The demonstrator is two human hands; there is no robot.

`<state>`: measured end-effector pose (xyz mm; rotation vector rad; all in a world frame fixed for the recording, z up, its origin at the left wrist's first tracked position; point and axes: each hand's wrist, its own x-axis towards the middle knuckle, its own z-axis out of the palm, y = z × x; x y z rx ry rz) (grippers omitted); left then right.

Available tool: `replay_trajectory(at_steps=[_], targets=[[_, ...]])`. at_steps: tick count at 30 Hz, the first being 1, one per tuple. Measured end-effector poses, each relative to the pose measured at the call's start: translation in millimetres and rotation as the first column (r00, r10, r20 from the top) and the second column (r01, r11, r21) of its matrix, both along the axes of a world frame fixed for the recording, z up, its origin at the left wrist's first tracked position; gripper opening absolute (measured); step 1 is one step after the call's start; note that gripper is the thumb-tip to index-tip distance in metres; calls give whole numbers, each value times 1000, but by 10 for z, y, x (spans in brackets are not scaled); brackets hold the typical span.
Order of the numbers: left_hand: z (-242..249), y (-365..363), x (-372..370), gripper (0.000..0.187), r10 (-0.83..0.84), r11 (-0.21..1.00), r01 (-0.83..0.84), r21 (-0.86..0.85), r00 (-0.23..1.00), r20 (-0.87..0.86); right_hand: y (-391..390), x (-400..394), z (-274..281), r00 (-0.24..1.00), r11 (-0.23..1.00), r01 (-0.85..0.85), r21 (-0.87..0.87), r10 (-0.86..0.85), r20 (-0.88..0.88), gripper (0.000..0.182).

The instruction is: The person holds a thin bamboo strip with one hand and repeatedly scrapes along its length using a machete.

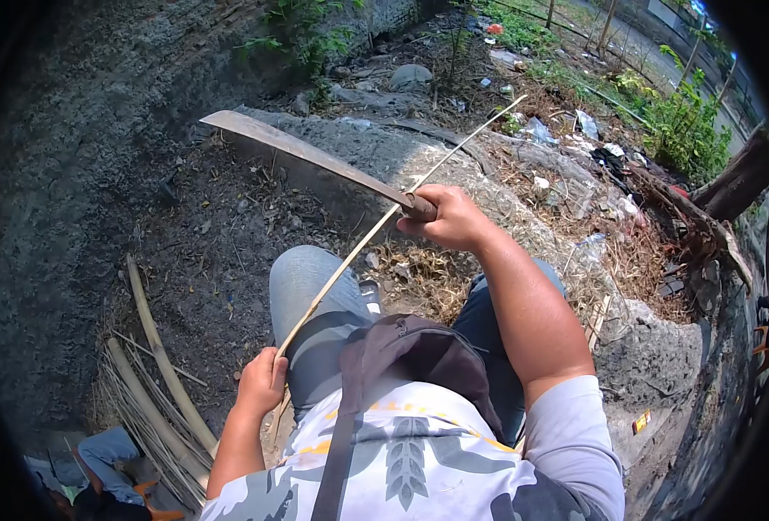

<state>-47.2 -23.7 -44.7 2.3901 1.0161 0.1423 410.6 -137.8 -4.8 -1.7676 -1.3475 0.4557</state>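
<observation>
Littered ground (207, 260) beside rough wall (46, 208), under machete (311, 154)

You wear a white T-shirt (467, 473) patterned with grey camouflage-like patches, a grey leaf motif (408, 456) and yellow-orange marks (384, 406). Its short right sleeve (575, 438) is mostly pale. A dark strap (338, 460) joins a soft dark bag (423, 352) at your front. Your jeans (308, 282) are faded blue; your left hand (261, 382) and right hand (450, 219) are bare.

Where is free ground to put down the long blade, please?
Likely the dark soil between the wall, left knee and cut strips, though small debris lies there. Ahead to the right, plastic litter crowds the ground.
</observation>
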Motion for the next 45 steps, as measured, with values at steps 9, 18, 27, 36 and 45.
replay_trajectory(at_steps=[9,18,27,36,45], targets=[[-56,18,-57,26,13,974,12,225,994,-108,-22,13,19,998,989,53,138,-47,-47,33],[27,31,40,35,-47,978,48,203,999,-10,-40,0,44,996,994,66,86,-59,-71,39],[-27,59,209,18,76,989,-84,119,995,67,-87,-89,188,994,989,37,-141,-21,109,35],[106,-3,368,28,121,993,-121,-15,961,249,3,-126,-26,841,998,62,-15,-44,539,37],[319,67,259,47,96,993,-102,63,990,103,-64,116,113,847,890,360,-278,-188,497,33]])
